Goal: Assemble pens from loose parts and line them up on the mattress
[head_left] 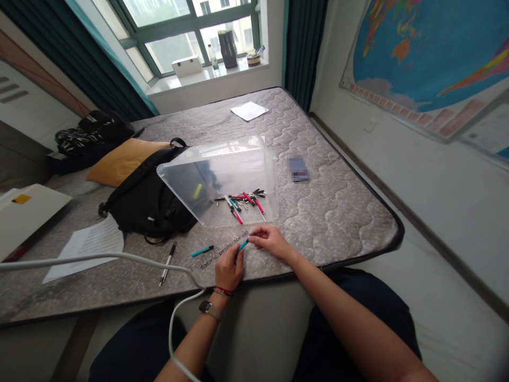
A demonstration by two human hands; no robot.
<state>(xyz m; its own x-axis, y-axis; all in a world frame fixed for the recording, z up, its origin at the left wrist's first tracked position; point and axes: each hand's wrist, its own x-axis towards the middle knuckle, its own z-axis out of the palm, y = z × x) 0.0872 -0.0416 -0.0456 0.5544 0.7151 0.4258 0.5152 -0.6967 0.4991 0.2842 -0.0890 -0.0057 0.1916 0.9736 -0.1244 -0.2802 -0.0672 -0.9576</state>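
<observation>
**Head view: teal pen held between both hands at the mattress edge**

Head view showed both hands meeting over the near edge of the mattress (338, 212). The left hand (228, 268) had its fingers pinched narrow on the lower end of a teal pen (243, 244). The right hand (270, 241) had its fingertips closed on the upper end. The pen sat directly between the two sets of fingertips, raised just off the fabric.

Long axis: the pen ran diagonally, low at the left fingers and rising toward the right fingers. Which end carried the tip could not be told; the fingers hid both ends.

Handling judgement: both pinches were best kept close to the ends, and any pull or twist kept in line with the long axis, so that the barrel would not bend or slip sideways. Small parts would roll easily on the quilted surface, so working low over it seemed advisable.

Just beyond the right fingers lay a clear tilted tray (222, 175) holding loose pink and black pens (242, 201). Left of the left fingers lay a second teal pen (202, 251), and further left a black pen (167, 263).
</observation>
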